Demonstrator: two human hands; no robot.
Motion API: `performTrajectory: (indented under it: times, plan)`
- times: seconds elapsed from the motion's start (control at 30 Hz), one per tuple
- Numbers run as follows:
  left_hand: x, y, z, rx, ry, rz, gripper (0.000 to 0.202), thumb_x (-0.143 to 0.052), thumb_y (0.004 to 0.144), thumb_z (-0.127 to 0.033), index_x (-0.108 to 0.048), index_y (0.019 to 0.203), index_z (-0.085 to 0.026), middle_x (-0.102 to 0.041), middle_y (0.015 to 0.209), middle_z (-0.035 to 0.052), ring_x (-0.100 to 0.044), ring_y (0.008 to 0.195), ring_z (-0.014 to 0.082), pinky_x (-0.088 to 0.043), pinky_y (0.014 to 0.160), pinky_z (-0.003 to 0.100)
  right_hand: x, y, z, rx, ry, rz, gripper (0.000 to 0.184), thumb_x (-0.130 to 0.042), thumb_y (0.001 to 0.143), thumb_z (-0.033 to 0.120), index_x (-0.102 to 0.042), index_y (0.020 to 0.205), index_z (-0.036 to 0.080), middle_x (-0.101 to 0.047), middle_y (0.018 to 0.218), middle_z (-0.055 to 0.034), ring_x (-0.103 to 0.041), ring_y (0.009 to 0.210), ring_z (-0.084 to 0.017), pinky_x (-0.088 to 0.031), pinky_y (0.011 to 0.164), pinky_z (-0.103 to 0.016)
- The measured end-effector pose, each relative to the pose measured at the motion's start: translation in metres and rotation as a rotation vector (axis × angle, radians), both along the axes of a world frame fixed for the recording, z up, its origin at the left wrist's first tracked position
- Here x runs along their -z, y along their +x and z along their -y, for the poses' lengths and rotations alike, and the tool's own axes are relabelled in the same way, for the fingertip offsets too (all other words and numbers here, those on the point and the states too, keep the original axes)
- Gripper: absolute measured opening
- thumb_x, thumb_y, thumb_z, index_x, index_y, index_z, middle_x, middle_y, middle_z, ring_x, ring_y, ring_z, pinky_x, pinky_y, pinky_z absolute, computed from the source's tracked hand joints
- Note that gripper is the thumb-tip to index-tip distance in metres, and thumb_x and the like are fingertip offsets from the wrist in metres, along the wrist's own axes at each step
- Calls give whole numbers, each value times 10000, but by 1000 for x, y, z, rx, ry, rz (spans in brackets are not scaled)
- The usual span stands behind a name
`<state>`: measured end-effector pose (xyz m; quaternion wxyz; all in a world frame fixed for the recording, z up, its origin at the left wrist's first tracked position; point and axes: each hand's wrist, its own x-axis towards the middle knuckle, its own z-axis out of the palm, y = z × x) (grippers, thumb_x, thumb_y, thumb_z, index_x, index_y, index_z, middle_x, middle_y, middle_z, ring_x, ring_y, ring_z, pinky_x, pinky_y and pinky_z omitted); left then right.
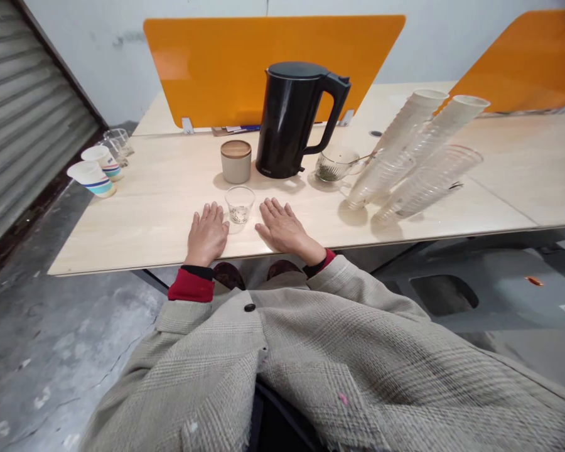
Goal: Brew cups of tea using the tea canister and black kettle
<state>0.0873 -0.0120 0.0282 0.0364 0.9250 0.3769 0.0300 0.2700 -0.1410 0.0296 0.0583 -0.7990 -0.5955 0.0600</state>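
Note:
My left hand (208, 233) lies palm down on the table near its front edge, fingers stretched out, holding nothing. Flat on the wood as well, my right hand (285, 227) has its fingers extended and is bare of any object. Between the two stands a small clear cup (240, 204) with a few dark bits at its bottom; neither hand touches it. Just behind the cup are a grey canister (236, 166) with a wooden lid and a black electric kettle (287, 119), its handle to the right. A ribbed glass cup (334, 164) holding green leaves stands right of the kettle.
Tall stacks of clear plastic cups (395, 157) stand on the right. Paper cups (94, 177) and drinking glasses (118, 143) stand along the left edge. An orange divider (207, 69) rises behind the kettle. Below the table (136, 220), a grey stool (499, 282) stands at right.

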Motion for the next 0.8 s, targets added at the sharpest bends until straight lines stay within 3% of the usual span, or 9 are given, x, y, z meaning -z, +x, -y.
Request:
performTrajectory:
  times: [0.8]
  plan:
    - [3,0,-2,3,18,27,662,-240,1093,-362,-375,1691,-112,-297,1800,135,-243,1699,288,-225,1386,542,-3,0,0,9,-12,3,739,-340,1115,447,-287,1717,23,-185,1822,-210,-152,1717,-350,-132,1381,-584]
